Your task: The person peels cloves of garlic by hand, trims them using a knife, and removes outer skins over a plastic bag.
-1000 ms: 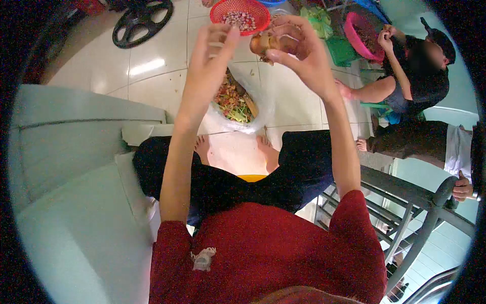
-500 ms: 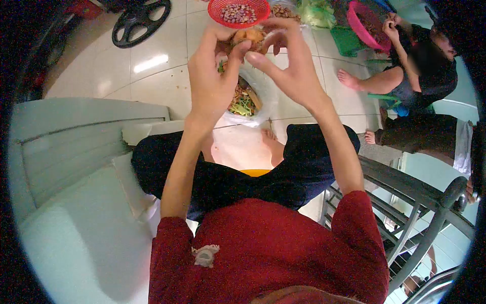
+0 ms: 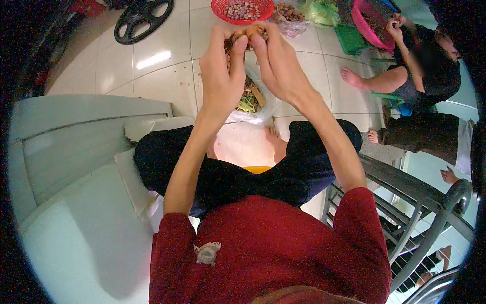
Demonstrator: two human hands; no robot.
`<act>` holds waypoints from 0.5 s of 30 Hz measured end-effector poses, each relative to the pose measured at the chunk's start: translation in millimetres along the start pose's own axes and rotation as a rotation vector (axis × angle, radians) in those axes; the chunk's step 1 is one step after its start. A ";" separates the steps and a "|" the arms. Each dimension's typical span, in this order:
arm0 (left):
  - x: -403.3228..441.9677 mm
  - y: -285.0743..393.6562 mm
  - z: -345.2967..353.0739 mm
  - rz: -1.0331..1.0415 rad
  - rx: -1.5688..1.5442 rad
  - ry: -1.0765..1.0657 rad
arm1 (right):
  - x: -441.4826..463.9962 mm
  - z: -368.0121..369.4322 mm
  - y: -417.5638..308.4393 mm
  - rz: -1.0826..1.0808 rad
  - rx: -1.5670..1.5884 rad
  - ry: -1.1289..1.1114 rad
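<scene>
A brownish-orange bulb-like piece (image 3: 249, 34) is pinched between my left hand (image 3: 223, 71) and my right hand (image 3: 279, 63), thumbs side by side on it. What exactly it is cannot be made out. Below the hands, a clear plastic bag (image 3: 264, 112) on the tiled floor holds peelings and green scraps, partly hidden by my left hand. Just beyond my fingers stands a red mesh basket (image 3: 243, 20) with small pinkish-white pieces in it. To its right lies a bag of brown bulbs (image 3: 289, 12).
A black wheel-shaped object (image 3: 143, 21) lies at the upper left. At the right, a seated person (image 3: 430, 66) works over a pink basin (image 3: 365, 30), near a green basket (image 3: 349, 40) and green leaves (image 3: 323, 11). Another person's hand (image 3: 449, 176) is near a metal railing (image 3: 405, 185).
Both hands have closed in on the bulb-like piece; my left hand, earlier apart from it, now grips it too. The view has shifted slightly, and the bag of brown bulbs shows more.
</scene>
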State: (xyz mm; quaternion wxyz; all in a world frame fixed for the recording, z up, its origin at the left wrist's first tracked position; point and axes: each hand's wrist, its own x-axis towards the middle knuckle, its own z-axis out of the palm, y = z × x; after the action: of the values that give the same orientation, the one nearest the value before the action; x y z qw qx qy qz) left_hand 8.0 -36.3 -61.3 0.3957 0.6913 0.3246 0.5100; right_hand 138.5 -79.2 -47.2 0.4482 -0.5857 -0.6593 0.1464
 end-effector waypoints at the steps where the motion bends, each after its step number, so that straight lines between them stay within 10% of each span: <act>1: 0.1 2.2 0.1 0.001 0.001 0.000 | 0.1 -0.3 0.2 -0.011 0.007 -0.006; 15: -0.5 -8.6 4.9 -0.219 -0.467 0.003 | 1.4 4.6 10.3 0.204 0.189 -0.081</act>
State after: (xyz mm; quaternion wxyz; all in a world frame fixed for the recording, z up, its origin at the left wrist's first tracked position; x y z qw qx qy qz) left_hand 12.3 -33.8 -69.9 0.5969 0.5412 0.2716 0.5263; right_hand 141.7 -73.6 -56.6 0.4571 -0.5984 -0.5972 0.2762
